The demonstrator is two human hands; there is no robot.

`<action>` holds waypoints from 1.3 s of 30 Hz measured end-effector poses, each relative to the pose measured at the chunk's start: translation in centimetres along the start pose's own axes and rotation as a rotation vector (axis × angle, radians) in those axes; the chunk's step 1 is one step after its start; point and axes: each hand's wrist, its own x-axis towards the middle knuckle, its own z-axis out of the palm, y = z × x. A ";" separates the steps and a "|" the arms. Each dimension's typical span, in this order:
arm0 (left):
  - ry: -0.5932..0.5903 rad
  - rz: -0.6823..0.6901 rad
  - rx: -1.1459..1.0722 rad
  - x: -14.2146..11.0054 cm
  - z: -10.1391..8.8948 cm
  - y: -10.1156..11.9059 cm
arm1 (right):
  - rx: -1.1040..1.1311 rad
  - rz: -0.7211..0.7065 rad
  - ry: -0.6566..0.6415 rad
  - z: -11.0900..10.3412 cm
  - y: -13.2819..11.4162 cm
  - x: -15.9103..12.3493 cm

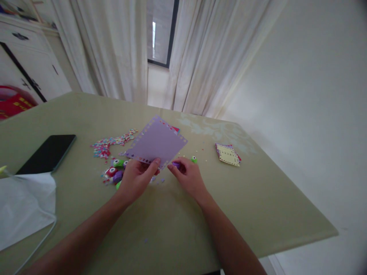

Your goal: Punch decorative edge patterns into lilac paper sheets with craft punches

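Note:
My left hand [137, 178] pinches the near corner of a purple sheet of paper [157, 140], thumb on top. Small holes run along the sheet's edges. Closed fingers of my right hand [189, 178] grip a small purple paper punch [176, 165], mostly hidden by them, close to the sheet's right near edge. I cannot tell whether the punch touches the paper. Left of my left hand lie several small punches with eye-like spots, among them a red punch [110, 172] and a green punch [117, 163]. Just past my right hand is another green item with an eye-like spot [194, 159].
Coloured paper confetti [106, 147] is heaped on the table [258, 191] at the left. A stack of hole-edged paper squares [228, 155] lies to the right. A dark phone or tablet [47, 153] and a white face mask [27, 208] rest on the left.

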 end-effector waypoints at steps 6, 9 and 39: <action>-0.002 0.026 0.001 -0.3 -0.2 0.1 | -0.427 -0.122 -0.092 1.1 0.7 -0.6; 0.000 0.027 -0.003 -0.4 -0.3 0.0 | -0.477 -0.149 -0.105 1.4 1.0 -0.5; 0.119 -0.100 -0.070 0.8 -0.2 -0.6 | 0.013 -0.038 -0.146 4.4 -0.7 -1.2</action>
